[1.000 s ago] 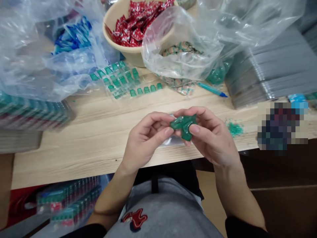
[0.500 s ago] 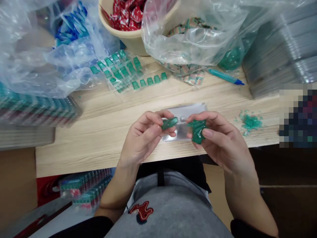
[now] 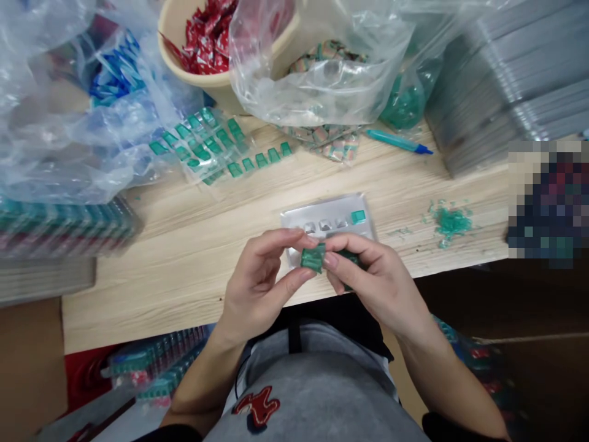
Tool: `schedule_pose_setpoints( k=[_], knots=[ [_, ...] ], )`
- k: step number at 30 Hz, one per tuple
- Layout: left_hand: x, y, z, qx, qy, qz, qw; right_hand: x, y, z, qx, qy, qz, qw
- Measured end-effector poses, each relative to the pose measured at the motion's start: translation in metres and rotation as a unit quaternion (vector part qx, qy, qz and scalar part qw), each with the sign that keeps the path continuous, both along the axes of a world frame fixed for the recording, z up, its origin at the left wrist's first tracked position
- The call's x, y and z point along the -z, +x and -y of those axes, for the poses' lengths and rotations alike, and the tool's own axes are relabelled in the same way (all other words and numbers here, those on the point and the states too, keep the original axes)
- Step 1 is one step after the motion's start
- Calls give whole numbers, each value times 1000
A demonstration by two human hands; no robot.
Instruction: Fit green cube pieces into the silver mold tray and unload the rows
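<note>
A small translucent green plastic piece is pinched between the thumb and fingers of my left hand. The fingertips of my right hand grip the right edge of that same piece. More green plastic shows under the right fingers, partly hidden in the curl of the hand. Just behind my hands lies a clear, silvery blister tray with a row of small hollows. One green piece sits at the right end of that row. My fingers cover the tray's near part.
Green pieces lie in rows at the back left. A loose heap of green bits is to the right. Behind stand a cream bucket of red packets, plastic bags, a blue pen and stacked clear trays.
My hands have come together, and both now touch one green piece. The tray's back row, partly covered before, shows with a green piece at its right end. The whole view has shifted slightly.
</note>
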State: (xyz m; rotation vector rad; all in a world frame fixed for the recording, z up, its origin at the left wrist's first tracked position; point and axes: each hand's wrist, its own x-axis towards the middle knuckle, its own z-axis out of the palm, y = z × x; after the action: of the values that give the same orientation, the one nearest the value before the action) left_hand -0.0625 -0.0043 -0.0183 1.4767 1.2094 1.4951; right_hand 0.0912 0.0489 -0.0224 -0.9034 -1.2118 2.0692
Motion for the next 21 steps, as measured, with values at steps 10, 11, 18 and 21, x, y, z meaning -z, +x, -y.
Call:
schedule_pose_setpoints(
  k=[10,11,18,21],
  knots=[
    [18,-1,0,-31,-39,-131,990,16,24,23,70,135,135,979],
    [21,-1,-7,-21,-22,-180,983,19,29,26,84,124,151,977],
    [40,-1,-58,92,22,-411,907,32,60,33,157,88,215,960],
    [40,0,-65,106,33,-438,892,34,65,29,154,77,214,961]
  ],
)
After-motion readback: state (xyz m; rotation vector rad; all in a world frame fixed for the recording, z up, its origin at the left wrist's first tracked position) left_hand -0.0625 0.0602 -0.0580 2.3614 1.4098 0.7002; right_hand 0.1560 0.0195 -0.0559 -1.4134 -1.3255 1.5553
